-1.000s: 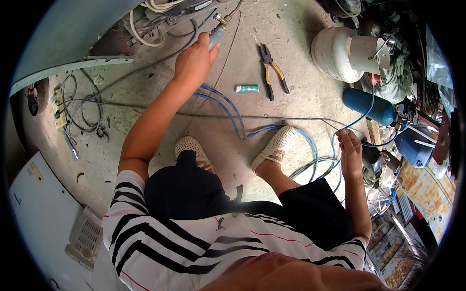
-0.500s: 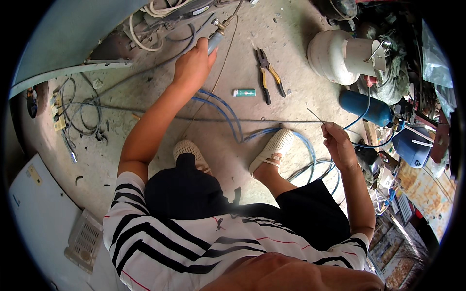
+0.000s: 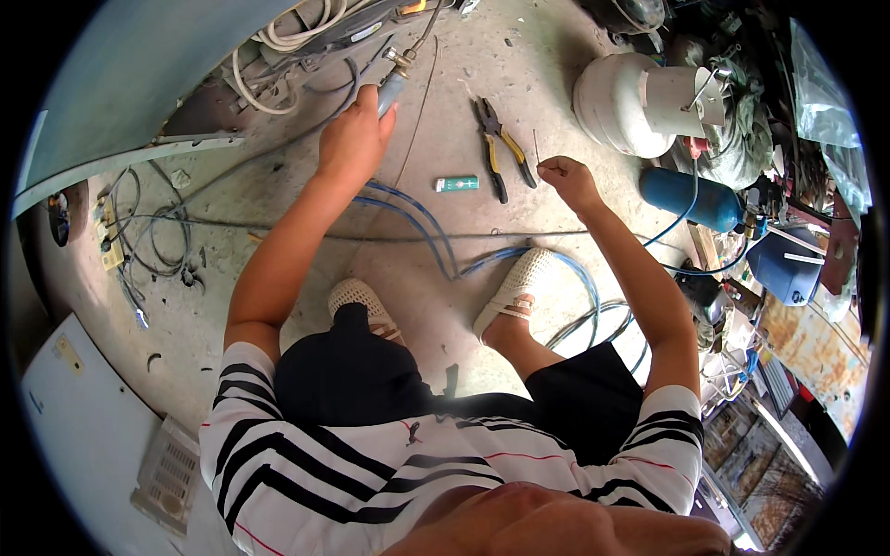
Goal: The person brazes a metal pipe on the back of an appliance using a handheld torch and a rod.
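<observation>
My left hand (image 3: 355, 139) is wrapped round the grey handle of a gas torch (image 3: 393, 88) at the upper left. Brass valve fittings show above the grip, and the torch's thin metal tube runs to the top edge; its tip cannot be made out. Further right, the fingertips of my right hand (image 3: 573, 183) pinch a thin rod (image 3: 536, 146) that points away from me. Just left of that hand lie combination pliers (image 3: 489, 125) with yellow and black handles, spread open on the floor. A green and white lighter (image 3: 457, 183) rests between my hands.
Blue hoses (image 3: 422, 225) cross the floor by my feet and coil at the right. A white gas cylinder (image 3: 619, 104) and a blue cylinder (image 3: 691, 197) lie at the right. Cables (image 3: 171, 243) tangle at the left, below a large grey panel (image 3: 111, 83). A white panel (image 3: 83, 408) stands lower left.
My right hand has moved forward and to the left with the rod, from near the right foot to beside the pliers. The left hand keeps its hold on the torch.
</observation>
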`<state>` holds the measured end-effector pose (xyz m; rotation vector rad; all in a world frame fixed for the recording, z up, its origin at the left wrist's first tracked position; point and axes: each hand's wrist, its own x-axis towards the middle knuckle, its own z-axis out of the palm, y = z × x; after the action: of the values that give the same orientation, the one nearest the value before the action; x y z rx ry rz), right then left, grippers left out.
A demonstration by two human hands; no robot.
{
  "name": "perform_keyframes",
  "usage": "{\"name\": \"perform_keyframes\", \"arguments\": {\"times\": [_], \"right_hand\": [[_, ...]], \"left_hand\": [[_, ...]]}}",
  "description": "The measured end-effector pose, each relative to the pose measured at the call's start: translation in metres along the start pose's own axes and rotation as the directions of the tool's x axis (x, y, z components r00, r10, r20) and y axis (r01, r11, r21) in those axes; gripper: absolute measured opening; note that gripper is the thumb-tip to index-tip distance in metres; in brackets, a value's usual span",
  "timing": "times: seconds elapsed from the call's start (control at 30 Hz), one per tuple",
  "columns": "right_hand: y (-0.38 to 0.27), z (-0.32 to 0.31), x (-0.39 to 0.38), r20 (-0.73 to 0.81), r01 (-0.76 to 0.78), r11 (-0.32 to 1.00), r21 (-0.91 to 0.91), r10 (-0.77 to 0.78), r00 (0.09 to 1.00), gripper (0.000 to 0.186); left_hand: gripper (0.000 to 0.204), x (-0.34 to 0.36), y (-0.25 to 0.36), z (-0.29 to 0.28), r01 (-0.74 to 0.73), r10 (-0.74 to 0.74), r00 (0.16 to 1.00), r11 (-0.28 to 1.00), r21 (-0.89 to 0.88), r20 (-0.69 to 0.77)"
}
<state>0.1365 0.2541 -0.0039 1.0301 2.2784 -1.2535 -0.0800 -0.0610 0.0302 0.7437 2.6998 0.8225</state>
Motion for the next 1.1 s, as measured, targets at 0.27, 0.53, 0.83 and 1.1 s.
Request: {"name": "perform_keyframes", "arguments": {"times": [0.27, 0.53, 0.83, 1.1], "right_hand": [[-0.014, 0.036, 0.022, -0.210, 0.123, 0.932, -0.342, -0.203, 0.956, 0.023], [-0.105, 0.112, 0.047, 0.053, 0.312, 0.885, -0.345, -0.313, 0.948, 0.021], [-0.156, 0.179, 0.080, -0.251, -0.185, 0.926, -0.330, 0.102, 0.963, 0.044], [-0.176, 0.178, 0.070, -0.248, -0.282, 0.938, -0.200, 0.230, 0.941, 0.042]], "left_hand": [[0.029, -0.003, -0.002, -0.003, -0.044, 0.045, 0.999, 0.997, 0.057, -0.006], [0.029, 0.000, -0.006, 0.003, -0.061, 0.063, 0.997, 0.997, 0.047, -0.054], [0.031, -0.002, -0.013, 0.005, -0.097, 0.102, 0.992, 0.993, 0.067, -0.070], [0.031, -0.002, -0.002, -0.003, -0.030, 0.030, 0.999, 0.999, -0.013, -0.011]]}}
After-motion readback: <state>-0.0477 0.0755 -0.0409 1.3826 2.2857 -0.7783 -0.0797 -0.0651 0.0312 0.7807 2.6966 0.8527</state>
